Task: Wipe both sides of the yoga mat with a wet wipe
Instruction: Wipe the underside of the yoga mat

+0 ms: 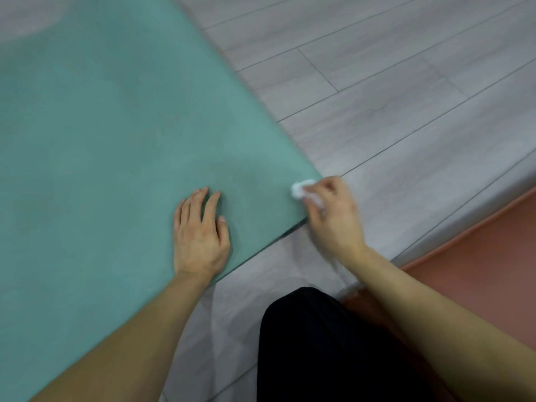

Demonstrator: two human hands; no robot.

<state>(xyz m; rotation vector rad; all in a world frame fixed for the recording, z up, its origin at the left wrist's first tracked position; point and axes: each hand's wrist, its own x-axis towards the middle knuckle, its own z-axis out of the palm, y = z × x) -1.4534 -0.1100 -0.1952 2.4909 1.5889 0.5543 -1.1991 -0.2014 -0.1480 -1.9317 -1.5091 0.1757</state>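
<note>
Teal foam fills the left and centre of the frame: the mat [110,134] lies flat on a grey plank floor [406,82], its near corner pointing toward the lower right. The left hand [200,233] rests palm down on the mat just inside the near edge, fingers spread and gripping nothing, pinning the foam in place. The right hand [330,210] sits at the corner, to the right of centre, fingers closed around a bunched white wipe [301,190] that touches the mat right at its edge. That hand is blurred, so whether the wipe presses flat or only brushes the foam is hard to say.

The step in hand looks like wiping the corner of the upper face. To do it well, the left palm should hold its weight close to the stroke so the thin corner does not lift or curl. Strokes are best run outward off the edge, overlapping each pass. Opening the wad to a fresh fold would give more contact. The underside shows nowhere, so it likely remains to be cleaned.

A reddish mat [478,271] lies at the lower right, well apart from the wiping.
</note>
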